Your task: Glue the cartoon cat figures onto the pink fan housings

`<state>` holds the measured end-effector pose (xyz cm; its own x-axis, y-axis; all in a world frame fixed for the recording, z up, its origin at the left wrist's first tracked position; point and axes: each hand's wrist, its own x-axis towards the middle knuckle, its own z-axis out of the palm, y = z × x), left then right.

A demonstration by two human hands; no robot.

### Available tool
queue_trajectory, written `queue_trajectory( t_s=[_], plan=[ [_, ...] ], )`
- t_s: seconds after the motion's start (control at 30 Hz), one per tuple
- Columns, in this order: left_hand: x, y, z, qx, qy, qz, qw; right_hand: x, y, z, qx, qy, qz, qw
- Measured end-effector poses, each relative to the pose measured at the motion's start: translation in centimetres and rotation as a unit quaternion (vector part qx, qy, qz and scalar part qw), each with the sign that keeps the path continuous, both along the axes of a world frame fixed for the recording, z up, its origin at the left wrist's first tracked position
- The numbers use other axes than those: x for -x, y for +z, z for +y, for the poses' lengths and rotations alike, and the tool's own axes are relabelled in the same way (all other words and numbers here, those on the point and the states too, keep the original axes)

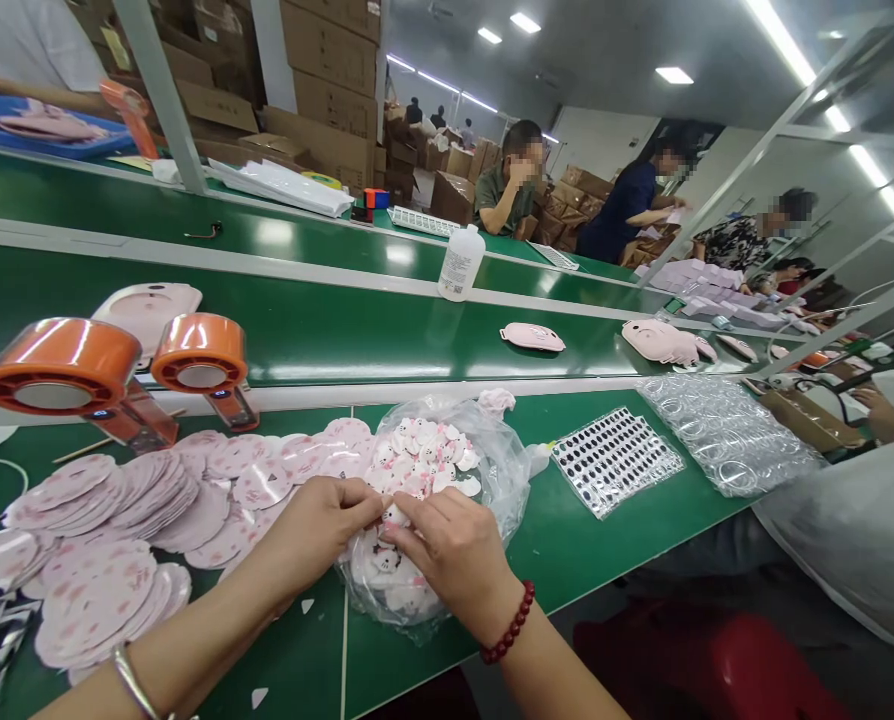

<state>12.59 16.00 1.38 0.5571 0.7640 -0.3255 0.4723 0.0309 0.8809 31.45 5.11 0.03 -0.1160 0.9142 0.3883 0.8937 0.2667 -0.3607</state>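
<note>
Bare hands meet above a clear plastic bag [511, 500] on a green worktable [567, 570], the left hand [342, 515] and right hand [454, 545] both pinching one small white cat-faced piece [395, 516] between their fingertips. The piece sits over the front of the bag, where a heap of similar pieces [421, 445] lies loose; exactly how each fingertip bears on it is partly hidden. The step in hand looks to be close fingertip work on this single piece, perhaps parting or peeling something at its edge, though the detail is too small to confirm. The next move, by the look of it, calls for a light, steady pinch with the right hand and a precise pull or release with the left. Pink patterned discs [154, 490] spread beside the left forearm, near two orange handheld fans [199, 365]. To the right of the bag lie a sheet of black ovals [616, 455] and clear bubble packaging [724, 435]. Beyond, a white bottle [462, 262] stands near a pink shell [533, 337].
</note>
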Motion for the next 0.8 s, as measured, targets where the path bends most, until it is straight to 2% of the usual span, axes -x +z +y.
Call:
queue_trajectory(
  t_s=[0.2,0.33,0.5,0.7,0.8],
  plan=[
    [-0.1,0.3,-0.6,-0.063,-0.003,-0.015,0.998,-0.1,0.6,-0.5,0.035,-0.03,0.064,0.997],
    [1.0,-0.3,-0.6,-0.148,0.012,-0.019,0.989,0.0,0.7,-1.4,0.051,-0.088,0.041,0.994],
    [3.8,-1.4,-1.0,-0.248,0.006,0.003,0.969,1.6,0.7,-2.1,0.085,-0.013,0.029,0.996],
    [5.0,-1.9,-3.5,-0.394,0.015,-0.046,0.918,2.7,0.9,-2.2,0.068,-0.058,0.134,0.987],
    [4.1,-2.0,-5.3,-0.433,0.017,-0.097,0.896,3.3,1.1,-2.8,0.073,-0.07,0.269,0.958]
  ],
)
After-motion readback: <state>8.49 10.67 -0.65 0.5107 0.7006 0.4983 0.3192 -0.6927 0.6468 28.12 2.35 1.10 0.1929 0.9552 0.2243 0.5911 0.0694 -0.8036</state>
